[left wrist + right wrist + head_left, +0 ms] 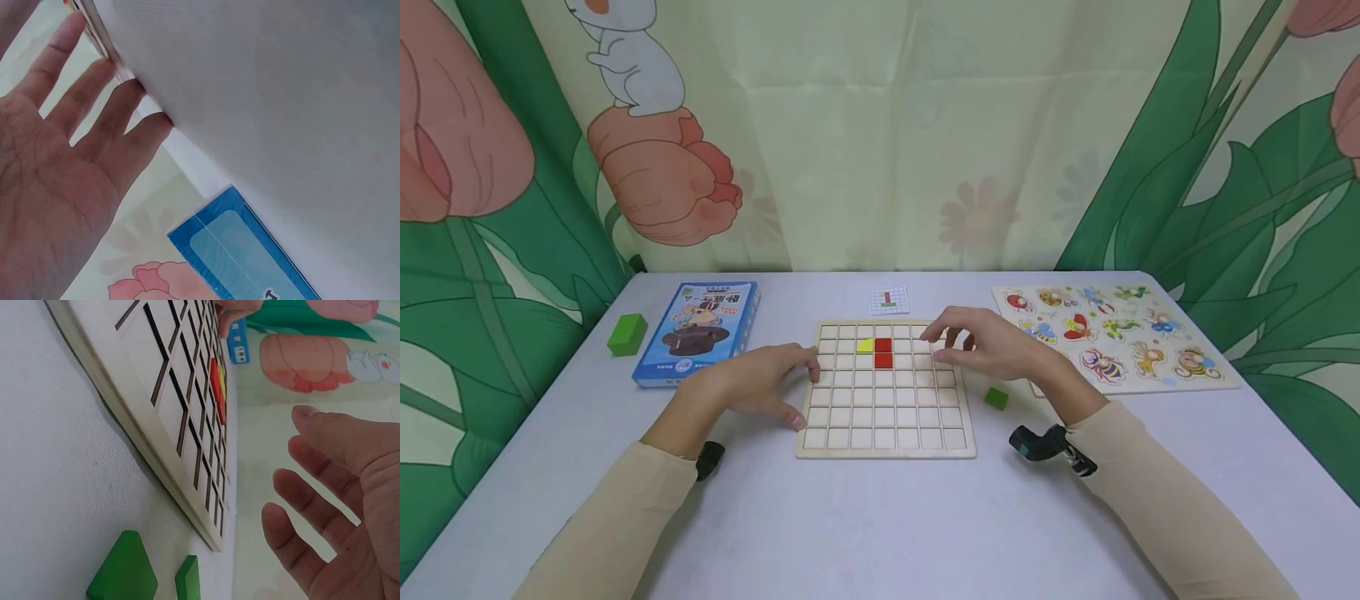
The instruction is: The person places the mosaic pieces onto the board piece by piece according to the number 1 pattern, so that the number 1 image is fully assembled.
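My left hand (760, 379), fingers spread, touches the nine-o'clock edge of the gridded wooden board (883, 417); the green block (996, 398) lies at six o'clock from my nearer, empty right hand (985, 340), fingertips apart.

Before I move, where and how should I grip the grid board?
Likely by the side rims: the left hand is at the left one, so bring the right hand in from the right. The grid board lies flat, its plain rims outside the cells; keep it level for the red tiles and yellow tile.
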Demonstrator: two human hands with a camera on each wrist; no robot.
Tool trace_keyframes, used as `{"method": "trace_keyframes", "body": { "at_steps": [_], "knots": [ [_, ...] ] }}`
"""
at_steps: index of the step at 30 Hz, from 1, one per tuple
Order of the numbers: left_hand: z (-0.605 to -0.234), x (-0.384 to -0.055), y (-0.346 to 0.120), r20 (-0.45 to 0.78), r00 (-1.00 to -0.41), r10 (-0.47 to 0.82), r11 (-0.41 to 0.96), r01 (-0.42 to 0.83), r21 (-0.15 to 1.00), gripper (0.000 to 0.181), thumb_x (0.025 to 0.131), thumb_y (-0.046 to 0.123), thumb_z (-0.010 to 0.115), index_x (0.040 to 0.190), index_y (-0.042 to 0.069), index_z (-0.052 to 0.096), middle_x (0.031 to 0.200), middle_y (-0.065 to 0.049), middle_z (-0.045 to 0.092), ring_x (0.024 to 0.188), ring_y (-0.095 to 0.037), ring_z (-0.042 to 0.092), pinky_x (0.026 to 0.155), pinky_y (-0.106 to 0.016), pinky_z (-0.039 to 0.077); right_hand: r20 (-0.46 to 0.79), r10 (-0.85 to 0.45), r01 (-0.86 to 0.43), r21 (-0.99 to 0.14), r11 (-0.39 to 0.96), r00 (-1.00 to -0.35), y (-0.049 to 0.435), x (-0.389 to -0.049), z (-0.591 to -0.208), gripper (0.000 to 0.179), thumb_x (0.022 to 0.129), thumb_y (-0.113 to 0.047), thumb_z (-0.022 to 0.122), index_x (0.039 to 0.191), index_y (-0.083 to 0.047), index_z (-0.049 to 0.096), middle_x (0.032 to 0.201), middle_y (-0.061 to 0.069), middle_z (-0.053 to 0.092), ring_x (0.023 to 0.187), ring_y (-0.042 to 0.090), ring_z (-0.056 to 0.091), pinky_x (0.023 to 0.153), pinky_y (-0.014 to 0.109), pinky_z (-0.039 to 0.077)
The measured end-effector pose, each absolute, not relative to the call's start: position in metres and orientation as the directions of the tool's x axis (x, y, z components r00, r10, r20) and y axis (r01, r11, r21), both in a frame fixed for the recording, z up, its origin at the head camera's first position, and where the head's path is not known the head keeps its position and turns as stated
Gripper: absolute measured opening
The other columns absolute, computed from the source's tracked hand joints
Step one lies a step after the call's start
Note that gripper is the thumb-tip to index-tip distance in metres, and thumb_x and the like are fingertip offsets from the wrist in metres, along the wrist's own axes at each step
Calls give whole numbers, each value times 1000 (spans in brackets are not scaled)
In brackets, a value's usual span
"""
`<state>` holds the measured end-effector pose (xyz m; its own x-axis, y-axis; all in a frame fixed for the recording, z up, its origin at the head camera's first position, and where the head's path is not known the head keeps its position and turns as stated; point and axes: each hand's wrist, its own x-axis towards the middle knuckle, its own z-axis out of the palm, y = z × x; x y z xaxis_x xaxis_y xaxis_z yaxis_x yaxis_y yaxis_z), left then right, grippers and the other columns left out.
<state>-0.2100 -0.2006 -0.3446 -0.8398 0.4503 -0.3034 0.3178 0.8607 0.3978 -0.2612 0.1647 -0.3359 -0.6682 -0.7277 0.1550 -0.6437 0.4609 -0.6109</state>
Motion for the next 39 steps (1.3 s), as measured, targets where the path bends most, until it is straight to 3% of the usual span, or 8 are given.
{"method": "trace_keyframes", "body": {
  "at_steps": [11,18,28,34,39],
  "knots": [
    [-345,-212,-201,-301,-836,458,857,325,400,54,73,40,93,115,29,61,165,-6,37,149,-33,38,120,-55,35,164,-695,-635,-588,501,-700,186,-262,-340,28,96,-13,74,123,-10,68,120,8,69,100,17,61,78,35,56],
    [-346,-211,-201,-308,-839,450,862,317,395,55,72,41,93,115,32,61,166,-4,36,149,-30,38,119,-54,35,147,-670,-605,-598,526,-728,201,-261,-340,29,94,-8,75,123,-8,68,122,10,69,101,19,61,81,40,56],
    [-346,-211,-201,-310,-838,450,862,315,397,53,72,39,93,114,32,61,167,-4,34,151,-30,36,120,-54,35,205,-643,-624,-568,536,-738,229,-263,-344,28,92,2,73,120,-5,69,118,12,70,96,20,64,77,33,57],
    [-347,-213,-199,-301,-837,457,858,325,398,54,72,40,93,115,31,61,165,-5,37,150,-31,37,119,-55,35,167,-572,-557,-554,619,-803,241,-263,-347,29,93,0,73,121,-7,69,119,9,70,99,22,61,79,32,54],
    [-347,-213,-198,-304,-838,452,858,317,404,54,72,38,94,114,31,61,164,-5,39,149,-32,38,120,-54,35,128,-562,-527,-559,640,-817,245,-267,-349,31,94,-3,73,125,-7,67,124,9,70,107,28,60,83,38,54]
  ]
}}
